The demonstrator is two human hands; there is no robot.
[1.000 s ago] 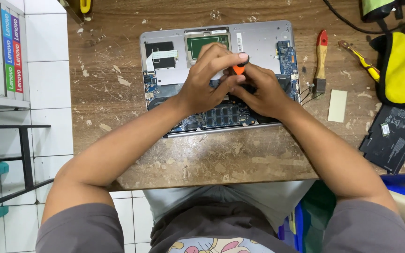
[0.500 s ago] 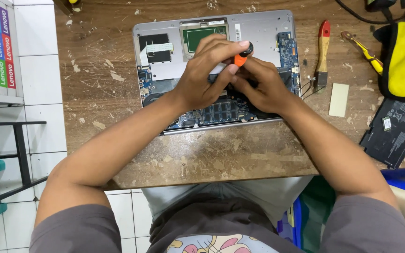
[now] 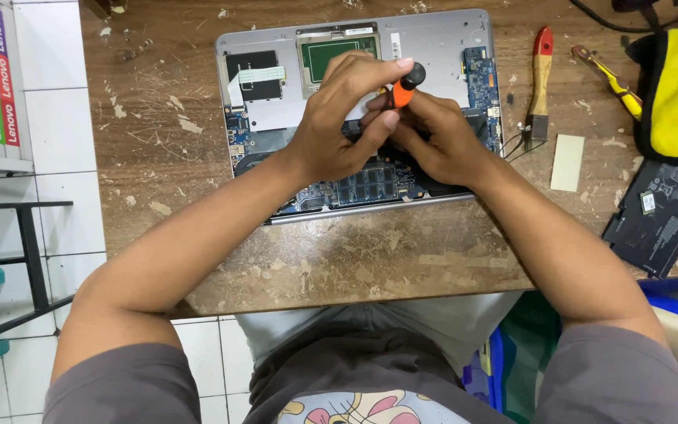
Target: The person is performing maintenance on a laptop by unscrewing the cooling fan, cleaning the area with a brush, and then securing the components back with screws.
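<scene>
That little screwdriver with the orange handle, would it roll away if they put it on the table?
Probably. The screwdriver looks round and slim, so it could roll on the wooden table. It seems light: the left hand caps it with a fingertip while the right hand steadies it. It looks stiff, not bendy.

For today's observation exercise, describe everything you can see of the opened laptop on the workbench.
The opened laptop lies flat, underside up, on the worn wooden bench, its bottom cover off. The silver-grey shell looks like metal. Inside show a blue circuit board, a green board near the far edge, a black panel with a white ribbon cable, and a row of dark chips near the front edge. The left hand and right hand rest over its middle, holding an orange-and-black screwdriver upright and hiding the parts beneath.
</scene>
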